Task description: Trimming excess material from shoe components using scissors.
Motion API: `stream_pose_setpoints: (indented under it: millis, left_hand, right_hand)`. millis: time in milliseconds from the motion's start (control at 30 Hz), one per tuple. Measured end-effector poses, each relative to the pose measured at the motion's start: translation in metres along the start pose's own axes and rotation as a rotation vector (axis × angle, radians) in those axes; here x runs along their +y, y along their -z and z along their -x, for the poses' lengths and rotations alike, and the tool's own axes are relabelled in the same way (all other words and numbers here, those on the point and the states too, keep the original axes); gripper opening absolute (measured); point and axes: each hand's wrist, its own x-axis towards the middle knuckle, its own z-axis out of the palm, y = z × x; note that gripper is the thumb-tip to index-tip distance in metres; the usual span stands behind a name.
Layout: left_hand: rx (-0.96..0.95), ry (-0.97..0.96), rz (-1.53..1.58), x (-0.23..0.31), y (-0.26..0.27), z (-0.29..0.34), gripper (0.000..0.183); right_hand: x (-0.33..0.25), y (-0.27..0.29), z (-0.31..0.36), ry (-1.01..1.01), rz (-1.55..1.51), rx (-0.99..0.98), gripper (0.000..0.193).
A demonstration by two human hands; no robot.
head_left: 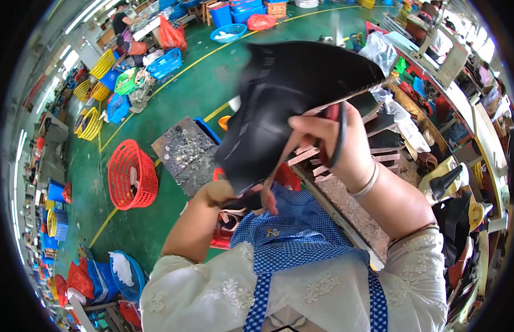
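Observation:
A large black leather piece (279,105), looking like a boot upper, is held up in front of me, its far part smeared by motion. A pale raw edge runs along its right side. My right hand (345,144) pinches that edge between thumb and fingers. A dark loop with red inside (341,135), like a scissors handle, hangs round the fingers of this hand; any blades are hidden. At the lower end of the leather, my left hand (226,192) grips it from below, with some fingertips showing past the edge and the rest hidden.
Beside me on the right is a workbench (356,216) with stacked strips and black pieces. A red plastic basket (132,174) and a stained board-topped stand (188,155) are to the left. Blue tubs and yellow baskets (102,65) line the green floor (207,72) farther off.

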Motion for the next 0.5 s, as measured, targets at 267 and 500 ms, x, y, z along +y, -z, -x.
stream_pose_setpoints:
  millis: [267, 500]
  left_hand:
    - [-0.314, 0.257, -0.437, 0.035, 0.000, 0.103, 0.119]
    - [-0.491, 0.539, 0.147, 0.128, -0.036, 0.207, 0.048]
  right_hand:
    - [0.056, 0.026, -0.004, -0.284, -0.488, 0.133, 0.011]
    - [-0.015, -0.012, 0.007, 0.035, -0.398, -0.084, 0.020]
